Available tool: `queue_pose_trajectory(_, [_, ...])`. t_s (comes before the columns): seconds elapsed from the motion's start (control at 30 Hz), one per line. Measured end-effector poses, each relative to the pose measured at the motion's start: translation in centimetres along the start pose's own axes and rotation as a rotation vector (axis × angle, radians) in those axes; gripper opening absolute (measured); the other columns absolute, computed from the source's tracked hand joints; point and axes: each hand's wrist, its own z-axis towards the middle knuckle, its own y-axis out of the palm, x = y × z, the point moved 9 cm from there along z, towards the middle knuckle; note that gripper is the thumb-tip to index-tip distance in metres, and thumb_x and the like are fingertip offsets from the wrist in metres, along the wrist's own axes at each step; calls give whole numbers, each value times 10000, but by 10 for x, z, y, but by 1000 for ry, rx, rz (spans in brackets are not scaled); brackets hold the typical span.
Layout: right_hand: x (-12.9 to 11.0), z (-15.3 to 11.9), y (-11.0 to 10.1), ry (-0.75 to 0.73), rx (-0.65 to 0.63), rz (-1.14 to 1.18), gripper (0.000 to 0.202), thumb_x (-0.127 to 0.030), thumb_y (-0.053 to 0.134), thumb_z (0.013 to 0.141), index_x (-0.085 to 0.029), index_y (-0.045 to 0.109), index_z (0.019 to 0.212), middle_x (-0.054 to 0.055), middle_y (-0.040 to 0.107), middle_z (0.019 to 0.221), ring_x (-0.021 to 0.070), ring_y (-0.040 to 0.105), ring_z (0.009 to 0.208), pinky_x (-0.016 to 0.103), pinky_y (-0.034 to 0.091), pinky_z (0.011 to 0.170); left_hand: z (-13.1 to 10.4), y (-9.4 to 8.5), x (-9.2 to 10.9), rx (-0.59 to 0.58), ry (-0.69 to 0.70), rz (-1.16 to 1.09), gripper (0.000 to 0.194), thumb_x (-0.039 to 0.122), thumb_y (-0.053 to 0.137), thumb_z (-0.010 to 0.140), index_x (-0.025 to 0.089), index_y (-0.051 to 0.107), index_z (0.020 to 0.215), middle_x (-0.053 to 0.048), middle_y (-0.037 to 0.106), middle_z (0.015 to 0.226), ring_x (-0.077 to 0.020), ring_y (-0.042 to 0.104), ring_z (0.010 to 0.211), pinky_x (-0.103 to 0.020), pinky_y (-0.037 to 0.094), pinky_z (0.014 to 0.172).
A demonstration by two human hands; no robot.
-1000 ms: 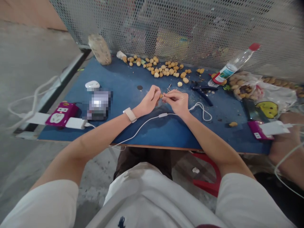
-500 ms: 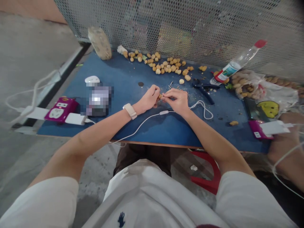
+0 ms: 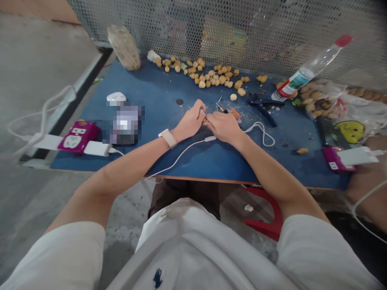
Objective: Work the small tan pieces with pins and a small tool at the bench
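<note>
My left hand [image 3: 192, 118], with a pale band on its wrist, is closed round a small tan gourd-like piece [image 3: 205, 120], mostly hidden by the fingers. Opposite it, my right hand [image 3: 225, 127] has its fingers bent and pressed against the same piece. Both hands meet low over the blue table [image 3: 193, 163]. Just beyond my right hand lie thin pointed tools [image 3: 221, 107] and a small orange item [image 3: 236, 113], partly covered. A white cable [image 3: 184, 154] runs under my hands.
Many tan gourd-like pieces [image 3: 211, 76] lie along the metal mesh [image 3: 169, 28]. Dark-handled pliers [image 3: 266, 110], a bottle [image 3: 302, 78] and a filled plastic bag [image 3: 320, 100] are at right. A magenta power socket [image 3: 79, 137] and white mouse [image 3: 116, 98] stand left. Another person's arm [image 3: 367, 181] shows far right.
My right hand has turned palm-down and closed in on the piece. The orange item behind it has come into view. The whole view has shifted slightly.
</note>
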Motion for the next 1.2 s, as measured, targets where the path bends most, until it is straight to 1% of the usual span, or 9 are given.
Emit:
queue_pose_trajectory(0.07, [0,-1,4,26,7,20,590,-682,480,1367,-251,827,1162,152,857,1049,362,803,1040,455,581,896,0,1,-2,15,-12,-2,179,229,596,1308,301,598,1144,-31,660,989,-278,757,938,-496,635,1003])
queue_pose_trajectory(0.2, [-1,-5,1,78,28,189,744,-867,426,1342,-277,821,1121,98,827,990,338,811,1012,451,614,951,1,2,4,22,5,-44,157,226,585,1318,295,606,1178,-35,650,1037,-265,743,956,-490,658,992])
queue_pose_trajectory(0.33, [4,-7,-13,174,125,401,740,-998,616,1233,-299,809,1084,51,783,931,313,793,959,459,657,953,4,2,4,56,-52,-78,148,358,606,1367,279,625,1244,-31,639,1038,-256,770,996,-474,703,977])
queue_pose_trajectory(0.47, [5,-7,-22,210,181,370,621,-909,729,1234,-305,814,1116,65,780,916,333,787,948,476,643,926,5,3,-3,88,-82,-89,169,378,588,1380,269,627,1257,-30,633,1026,-249,778,985,-468,709,957])
queue_pose_trajectory(0.67, [-5,-5,-5,174,111,161,496,-692,562,1357,-266,763,1199,123,854,1008,374,848,1054,437,614,904,5,2,-17,103,-78,-90,215,484,709,1343,279,654,1314,-31,620,1040,-275,800,1011,-494,694,984])
queue_pose_trajectory(0.77, [-5,-6,1,168,114,193,470,-690,554,1363,-276,748,1254,111,860,1027,359,852,1035,431,635,892,5,0,-22,118,-75,-87,201,465,711,1343,276,650,1309,-30,619,1046,-272,801,1007,-499,690,995])
queue_pose_trajectory(0.97, [2,-7,8,195,83,294,444,-676,587,1358,-290,777,1246,105,835,1001,369,848,986,491,680,920,4,6,-28,86,-140,-97,119,321,576,1367,285,618,1262,-3,633,939,-236,765,852,-467,702,928])
queue_pose_trajectory(1.1, [5,-4,9,218,101,378,530,-771,575,1346,-305,800,1235,97,814,964,386,849,997,517,692,925,3,10,-26,76,-163,-114,154,277,535,1370,291,592,1228,4,639,909,-223,745,811,-447,690,895])
queue_pose_trajectory(1.2, [6,-3,10,226,109,441,629,-865,523,1330,-317,792,1180,97,814,972,381,838,1010,522,693,912,6,8,-21,88,-122,-108,169,338,582,1376,291,590,1214,7,608,915,-225,748,829,-452,676,901])
